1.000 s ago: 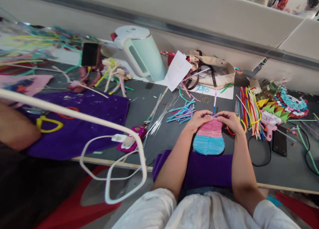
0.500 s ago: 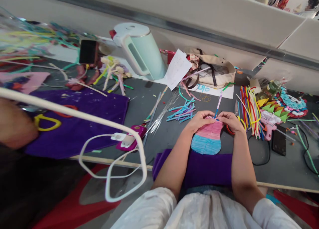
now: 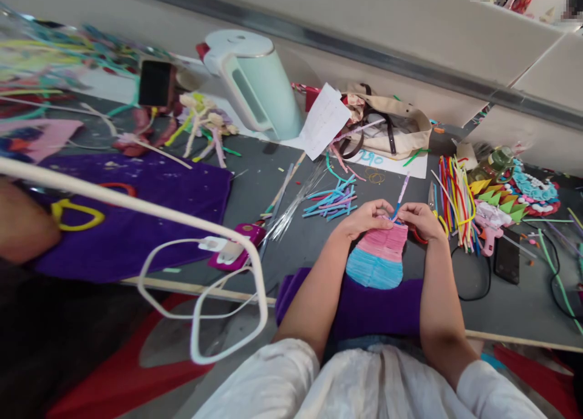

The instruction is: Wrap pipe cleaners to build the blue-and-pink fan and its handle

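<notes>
Between left hand (image 3: 365, 217) and right hand (image 3: 423, 220), both pinched nearly closed: pink-and-blue panel (image 3: 379, 254), gripped beside the stem (image 3: 401, 192); best keep tension even.

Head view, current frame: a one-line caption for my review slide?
Left hand and right hand pinching the top of a pink-and-blue piece, blue and purple strips lying nearby.

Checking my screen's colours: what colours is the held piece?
The piece is pink at its held end, light blue at the other; see head view.
</notes>
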{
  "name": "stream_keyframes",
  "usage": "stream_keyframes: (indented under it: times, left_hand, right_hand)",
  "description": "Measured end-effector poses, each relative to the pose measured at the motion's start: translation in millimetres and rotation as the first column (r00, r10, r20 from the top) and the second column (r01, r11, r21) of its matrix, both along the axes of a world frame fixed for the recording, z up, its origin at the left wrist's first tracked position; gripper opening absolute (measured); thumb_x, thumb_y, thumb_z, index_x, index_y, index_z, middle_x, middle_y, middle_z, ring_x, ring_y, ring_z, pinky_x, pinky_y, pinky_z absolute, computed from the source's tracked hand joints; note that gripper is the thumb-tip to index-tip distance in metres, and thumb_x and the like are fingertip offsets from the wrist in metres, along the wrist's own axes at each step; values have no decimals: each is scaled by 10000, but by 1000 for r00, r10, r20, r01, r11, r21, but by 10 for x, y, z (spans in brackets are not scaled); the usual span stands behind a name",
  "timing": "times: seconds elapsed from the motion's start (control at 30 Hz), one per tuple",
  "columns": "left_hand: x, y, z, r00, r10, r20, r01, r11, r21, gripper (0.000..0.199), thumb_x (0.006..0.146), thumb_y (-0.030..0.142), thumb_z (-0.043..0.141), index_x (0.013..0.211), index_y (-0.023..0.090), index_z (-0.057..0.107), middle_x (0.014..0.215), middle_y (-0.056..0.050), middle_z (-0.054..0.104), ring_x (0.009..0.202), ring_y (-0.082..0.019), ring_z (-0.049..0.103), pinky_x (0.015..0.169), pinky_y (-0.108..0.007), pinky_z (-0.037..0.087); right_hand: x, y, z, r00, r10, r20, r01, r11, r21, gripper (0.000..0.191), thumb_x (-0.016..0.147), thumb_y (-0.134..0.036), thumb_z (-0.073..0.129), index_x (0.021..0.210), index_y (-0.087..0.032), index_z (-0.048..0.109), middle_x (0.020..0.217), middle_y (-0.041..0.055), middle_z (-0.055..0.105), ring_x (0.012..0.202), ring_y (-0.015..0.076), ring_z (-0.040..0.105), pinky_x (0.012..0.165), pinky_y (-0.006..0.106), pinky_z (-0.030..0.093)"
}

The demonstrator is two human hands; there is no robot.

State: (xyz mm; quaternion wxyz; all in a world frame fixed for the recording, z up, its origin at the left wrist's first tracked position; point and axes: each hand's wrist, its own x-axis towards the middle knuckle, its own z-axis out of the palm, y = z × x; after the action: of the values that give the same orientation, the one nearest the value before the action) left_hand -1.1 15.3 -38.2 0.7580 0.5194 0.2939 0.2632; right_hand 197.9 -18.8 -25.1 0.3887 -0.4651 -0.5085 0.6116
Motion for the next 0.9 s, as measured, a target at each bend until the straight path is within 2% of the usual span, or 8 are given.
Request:
stream_keyframes:
  times: [0.1,0.17,0.27,0.37,0.53,0.67,0.8,0.9]
  left_hand:
    - [46,24,-56,988,126,-86,-121,991,61,346,613,329,798,852,140,635,656,25,583,594,-93,521,588,-213,383]
    - [83,44,-90,968,220,-123,-206,972,117,292,622,335,774,794,132,655,640,21,576,595,-97,504,583,-216,367]
    - [127,68,-114,921,369,-126,-342,920,192,241,616,334,752,717,139,654,612,24,557,581,-100,473,561,-220,339]
    - [129,80,-100,890,450,-74,-435,887,156,229,595,323,752,692,147,641,620,22,571,578,-100,473,570,-224,345]
    - [65,88,-46,902,431,-13,-431,902,17,259,562,329,780,688,148,643,616,17,587,576,-105,493,593,-232,366]
    - [46,73,-25,931,364,-41,-362,931,40,295,581,378,788,695,141,655,604,20,577,572,-99,476,582,-231,337]
    - [83,43,-17,943,326,-74,-322,945,54,361,609,462,776,622,138,617,500,50,459,494,-70,362,515,-229,244]
    - [119,30,-16,927,374,-14,-374,927,-26,391,565,465,806,608,142,590,532,42,495,513,-72,396,525,-222,269]
  right_hand:
    - [-29,30,-27,986,-119,118,105,988,116,226,745,-387,679,721,-170,621,580,-39,520,477,74,381,469,219,275]
    - [-66,55,-45,944,-216,251,147,953,265,195,786,-363,630,723,-179,620,612,-27,543,530,97,442,522,233,334]
    - [-132,84,-61,818,-374,437,102,842,530,168,865,-304,529,785,-196,629,771,19,615,717,151,547,673,273,411]
    - [-190,97,-70,703,-479,526,-8,734,679,204,918,-263,445,832,-206,621,918,64,630,905,190,558,797,299,420]
    - [-247,79,-62,564,-542,623,-135,684,717,259,967,-274,380,870,-210,612,848,64,621,858,188,547,785,283,405]
    - [-282,50,-1,495,-567,659,-187,671,718,284,980,-287,367,868,-214,617,855,65,622,859,188,540,749,270,390]
    - [-304,47,22,521,-546,657,-198,671,714,279,978,-286,375,881,-215,627,866,65,622,871,188,539,753,269,395]
    - [-311,59,2,577,-548,605,-141,663,735,267,975,-278,375,916,-209,626,878,69,624,872,193,546,780,286,409]
